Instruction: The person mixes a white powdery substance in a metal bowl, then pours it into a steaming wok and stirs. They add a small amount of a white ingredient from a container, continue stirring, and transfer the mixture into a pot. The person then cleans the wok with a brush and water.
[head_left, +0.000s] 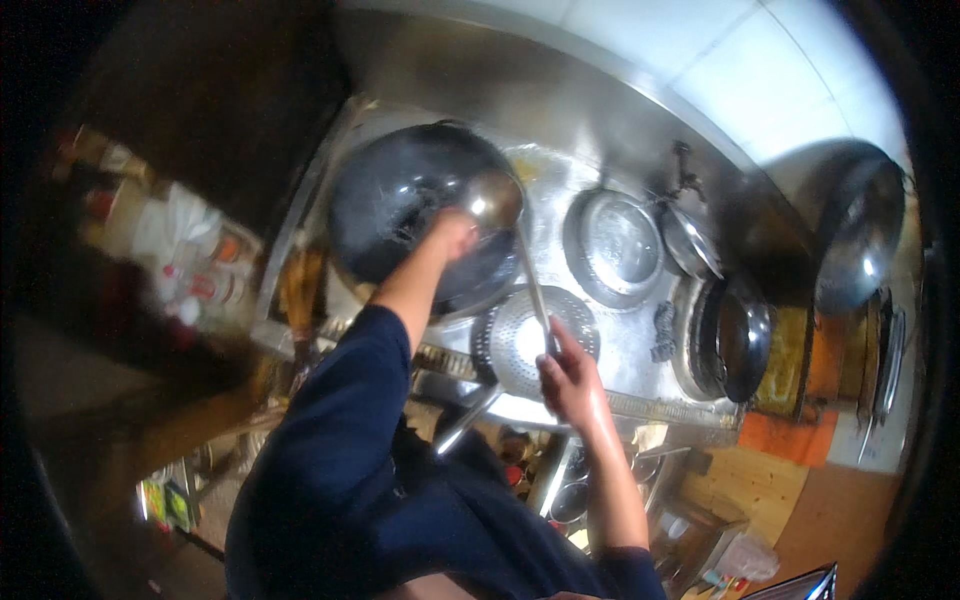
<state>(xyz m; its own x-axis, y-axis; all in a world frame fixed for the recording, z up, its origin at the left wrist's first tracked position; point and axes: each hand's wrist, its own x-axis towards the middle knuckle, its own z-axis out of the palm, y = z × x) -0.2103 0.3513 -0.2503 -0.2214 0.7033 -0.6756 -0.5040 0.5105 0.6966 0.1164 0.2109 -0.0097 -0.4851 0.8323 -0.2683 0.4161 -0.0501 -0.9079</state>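
Note:
A large dark wok (382, 187) sits on the steel stove in front of me, with a wet sheen inside. My left hand (454, 234) is over the wok, fingers curled and blurred beside the ladle's bowl; whether it holds anything is unclear. My right hand (574, 379) grips the long handle of a metal ladle (495, 201). The ladle's bowl hangs over the wok's right side. Below that handle, a perforated metal strainer (510, 364) lies at the stove's front, its handle pointing toward me.
Right of the wok is a round metal basin (619, 244) set in the steel stove top (551, 202). Farther right are a faucet (684, 176), a steel bowl (690, 240), a scouring pad (664, 330) and a dark pot (739, 345). Another wok (859, 232) leans at far right.

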